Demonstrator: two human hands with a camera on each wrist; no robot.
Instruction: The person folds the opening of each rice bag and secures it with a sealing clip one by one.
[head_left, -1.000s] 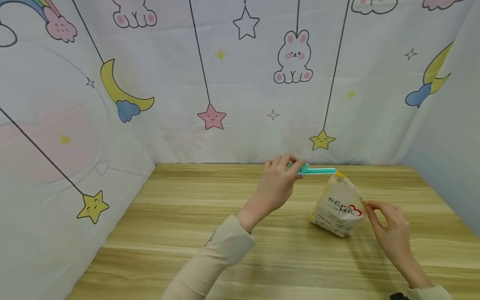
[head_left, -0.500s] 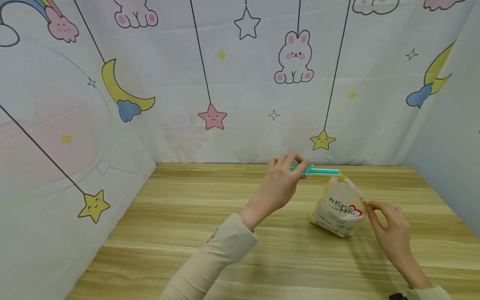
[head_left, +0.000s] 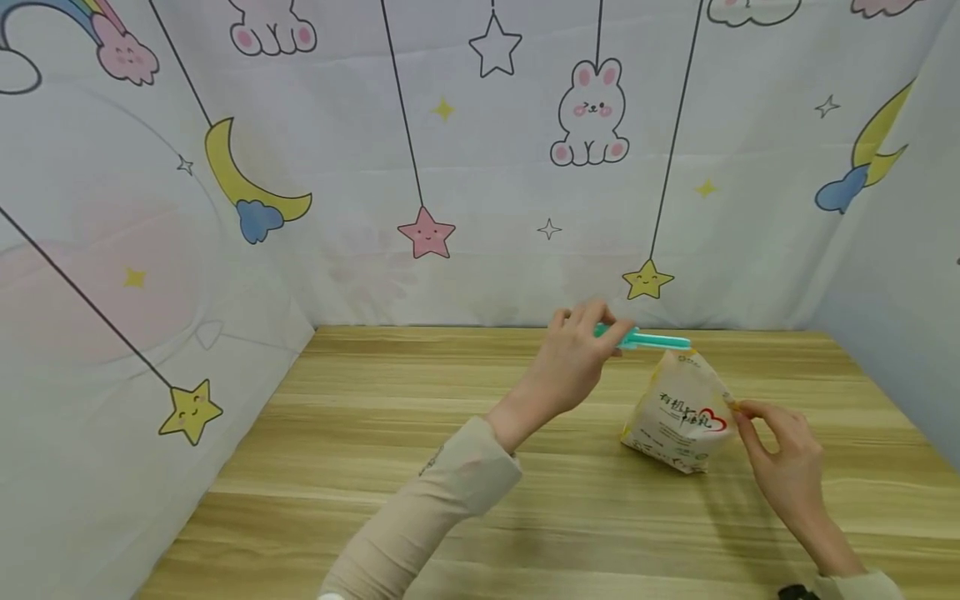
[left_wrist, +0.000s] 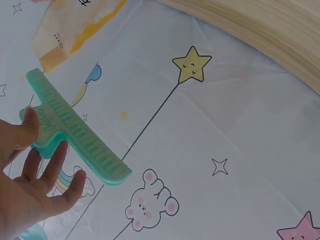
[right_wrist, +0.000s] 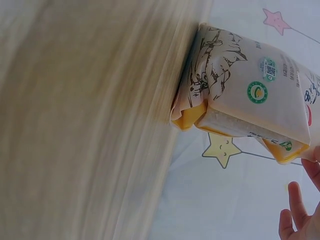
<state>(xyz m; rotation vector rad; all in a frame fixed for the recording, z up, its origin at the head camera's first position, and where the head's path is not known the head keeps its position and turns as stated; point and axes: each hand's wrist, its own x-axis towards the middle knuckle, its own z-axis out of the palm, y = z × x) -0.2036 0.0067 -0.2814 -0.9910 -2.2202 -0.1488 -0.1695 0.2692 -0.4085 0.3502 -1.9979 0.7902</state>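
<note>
My left hand (head_left: 573,362) pinches a teal bag clip (head_left: 662,341) by its handles, just above the top left of a paper food bag (head_left: 678,417). In the left wrist view, the clip (left_wrist: 82,132) shows piano-key stripes between thumb and fingers, and the bag's top corner (left_wrist: 52,57) lies close beyond its end. On the bag's right side, my right hand (head_left: 787,458) pinches the upper edge between thumb and forefinger. The bag, white with yellow edges and a red heart, stands on the table; the right wrist view shows its folded lower end (right_wrist: 225,85).
A wood-grain table (head_left: 360,400) lies under both hands. Behind it and to the left hangs a white cloth (head_left: 495,167) printed with stars, moons and rabbits. A pale wall (head_left: 907,308) borders the right side.
My left hand has moved a little to the right with the clip, whose end now sits over the bag's top. My right hand and the bag have stayed nearly still.
</note>
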